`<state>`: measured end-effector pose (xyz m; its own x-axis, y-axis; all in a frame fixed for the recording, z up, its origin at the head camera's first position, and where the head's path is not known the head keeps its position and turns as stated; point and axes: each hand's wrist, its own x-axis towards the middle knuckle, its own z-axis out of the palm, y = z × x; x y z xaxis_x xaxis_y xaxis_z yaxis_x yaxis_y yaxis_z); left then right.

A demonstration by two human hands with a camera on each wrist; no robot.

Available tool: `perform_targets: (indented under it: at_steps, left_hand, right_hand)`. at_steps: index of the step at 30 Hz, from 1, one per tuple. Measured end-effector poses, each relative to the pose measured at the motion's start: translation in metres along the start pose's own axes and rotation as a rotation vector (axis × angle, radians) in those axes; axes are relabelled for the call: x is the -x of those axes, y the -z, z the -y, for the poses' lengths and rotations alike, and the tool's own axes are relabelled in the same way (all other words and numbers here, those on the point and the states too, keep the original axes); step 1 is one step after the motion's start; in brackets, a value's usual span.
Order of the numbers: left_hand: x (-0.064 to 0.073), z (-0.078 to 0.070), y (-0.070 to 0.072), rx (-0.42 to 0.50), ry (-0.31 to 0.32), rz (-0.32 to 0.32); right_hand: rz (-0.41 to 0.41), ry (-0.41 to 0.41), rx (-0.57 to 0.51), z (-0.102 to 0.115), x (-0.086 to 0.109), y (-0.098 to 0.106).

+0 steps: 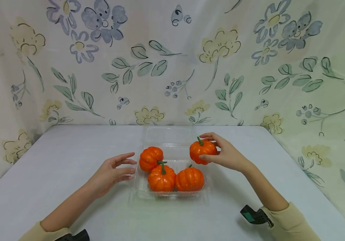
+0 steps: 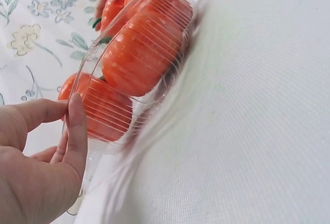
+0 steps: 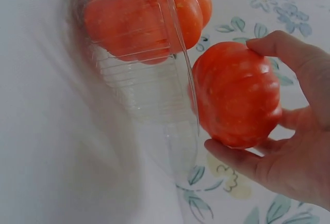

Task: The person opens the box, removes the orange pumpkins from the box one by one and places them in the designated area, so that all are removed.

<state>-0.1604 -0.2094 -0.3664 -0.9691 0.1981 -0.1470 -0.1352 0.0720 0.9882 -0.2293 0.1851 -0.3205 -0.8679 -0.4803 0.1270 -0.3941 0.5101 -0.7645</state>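
A clear plastic clamshell box (image 1: pixel 140 185) stands on the table with its lid (image 1: pixel 167 135) folded back. Three small orange pumpkins with green stems sit in it: one at the back left (image 1: pixel 150 158), one at front middle (image 1: pixel 161 179) and one at front right (image 1: pixel 189 179). My right hand (image 1: pixel 228 154) grips a fourth pumpkin (image 3: pixel 237 95) between thumb and fingers, raised over the box's back right corner. At the box's left side is my left hand (image 1: pixel 109 174), fingers extended, fingertips right at the rim in the left wrist view.
The white table (image 1: pixel 85 147) reaches back to a floral curtain (image 1: pixel 166 93), which also hangs along both sides. Dark devices are strapped at both wrists, the right one (image 1: pixel 255 215) against a beige sleeve (image 1: pixel 290 221).
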Motion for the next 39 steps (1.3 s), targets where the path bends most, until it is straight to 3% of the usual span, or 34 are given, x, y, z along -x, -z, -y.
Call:
perform_targets:
  at_steps: [17, 39]
  left_hand:
    - [-0.001, 0.0, 0.002, 0.019, 0.006, 0.025]
    - [-0.001, 0.001, 0.003, 0.042, 0.004, 0.036]
  right_hand:
    - [0.032, -0.051, 0.042, -0.003, 0.001, 0.006]
    - [-0.043, -0.048, 0.079, -0.001, 0.006, 0.017]
